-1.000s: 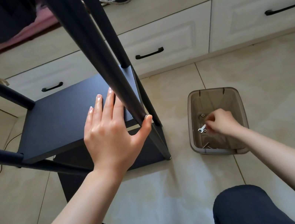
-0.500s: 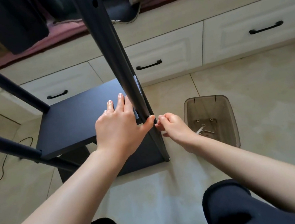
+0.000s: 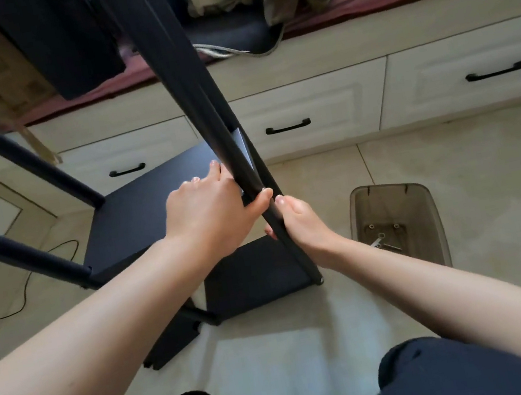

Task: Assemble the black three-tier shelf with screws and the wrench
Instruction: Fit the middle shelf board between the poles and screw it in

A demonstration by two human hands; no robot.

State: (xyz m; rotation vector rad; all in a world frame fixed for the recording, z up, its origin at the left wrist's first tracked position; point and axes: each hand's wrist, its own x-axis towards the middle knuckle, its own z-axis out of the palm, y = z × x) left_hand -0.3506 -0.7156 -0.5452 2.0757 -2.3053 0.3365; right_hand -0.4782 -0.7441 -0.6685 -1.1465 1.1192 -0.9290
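Note:
The black shelf stands on the tiled floor in front of me, with a middle board (image 3: 138, 217) and a lower board (image 3: 254, 274) between black posts. My left hand (image 3: 207, 216) lies on the middle board's right corner, its thumb pressed against the front post (image 3: 184, 82). From the right, my right hand (image 3: 305, 224) wraps the same post just below, thumb on the front and fingers behind it; whether it holds a screw is hidden. A small silver wrench (image 3: 378, 242) and a few screws (image 3: 384, 234) lie in a translucent grey bin (image 3: 431, 237) on the right.
White drawers with black handles (image 3: 306, 110) run along the back under a bench piled with cloth. A thin cable (image 3: 26, 288) trails on the floor at left. A loose black shelf part (image 3: 173, 343) lies near the shelf's foot. My knees (image 3: 453, 372) are at the bottom.
My right hand has left the bin, come over to the front post and closed round it. The left hand stays on the board corner. The view has tilted up.

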